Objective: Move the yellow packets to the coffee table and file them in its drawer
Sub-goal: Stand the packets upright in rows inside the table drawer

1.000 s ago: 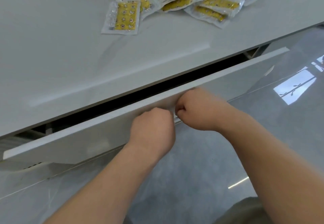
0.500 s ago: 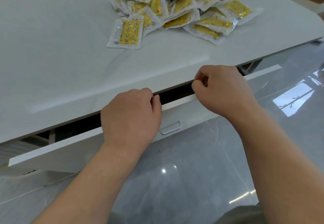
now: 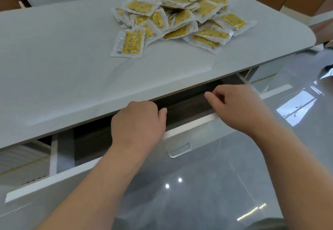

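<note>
Yellow packets (image 3: 173, 21) atop coffee table (image 3: 63, 58); left grip (image 3: 137, 123) around drawer front (image 3: 191, 124) (right grip (image 3: 239, 107) loosely curled, empty)

A loose, overlapping heap of yellow packets (image 3: 180, 19) in clear-edged wrappers lies on the far right part of the pale grey coffee-table worktop (image 3: 63, 58), while the white drawer (image 3: 189, 127) beneath it stands pulled partly open, dark inside.
</note>
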The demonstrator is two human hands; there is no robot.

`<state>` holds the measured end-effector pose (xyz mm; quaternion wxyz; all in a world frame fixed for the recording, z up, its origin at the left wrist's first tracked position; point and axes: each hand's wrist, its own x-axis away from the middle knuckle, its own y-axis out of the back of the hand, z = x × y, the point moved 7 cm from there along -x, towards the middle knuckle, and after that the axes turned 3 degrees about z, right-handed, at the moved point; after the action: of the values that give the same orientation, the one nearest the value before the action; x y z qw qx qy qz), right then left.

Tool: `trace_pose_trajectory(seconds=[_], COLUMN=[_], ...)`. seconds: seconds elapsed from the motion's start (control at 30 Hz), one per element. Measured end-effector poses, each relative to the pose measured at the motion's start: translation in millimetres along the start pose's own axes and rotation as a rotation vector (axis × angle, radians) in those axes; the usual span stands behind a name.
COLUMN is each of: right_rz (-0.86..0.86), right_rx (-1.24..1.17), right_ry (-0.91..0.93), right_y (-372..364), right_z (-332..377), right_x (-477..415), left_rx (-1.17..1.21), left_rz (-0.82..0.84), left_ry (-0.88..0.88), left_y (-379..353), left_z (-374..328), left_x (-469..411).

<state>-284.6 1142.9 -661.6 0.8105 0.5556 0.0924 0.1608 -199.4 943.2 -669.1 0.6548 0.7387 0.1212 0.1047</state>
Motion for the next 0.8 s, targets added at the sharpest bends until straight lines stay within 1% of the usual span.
trace_pose_trajectory(seconds=[0.1, 0.2, 0.3, 0.47, 0.53, 0.8], right_rz=[0.004, -0.007, 0.002, 0.095, 0.150, 0.371], right_rx=[-0.006, 0.057, 0.092, 0.084, 0.099, 0.176], right_ry=[0.003, 0.011, 0.033, 0.012, 0.005, -0.027], right_y=[4.4, 5.2, 5.2, 1.4, -2.9, -17.2], right_z=[-4.0, -4.7, -6.5, -15.0, -16.7, -25.8], right_x=[-0.4, -3.7, -5.8, -8.9, -8.9, -3.7], left_rx=[0.011, -0.012, 0.013, -0.008, -0.007, -0.007], left_rz=[0.047, 0.062, 0.088, 0.154, 0.214, 0.542], left_ry=[-0.004, -0.006, 0.015, 0.000, -0.007, -0.052], left_y=[-4.7, -8.5, -12.6, -18.4, -23.2, -46.5], left_z=[-7.2, -15.4, -15.4, -19.9, -22.7, -43.2], left_x=[6.0, 10.4, 8.5, 6.3, 6.2, 21.9])
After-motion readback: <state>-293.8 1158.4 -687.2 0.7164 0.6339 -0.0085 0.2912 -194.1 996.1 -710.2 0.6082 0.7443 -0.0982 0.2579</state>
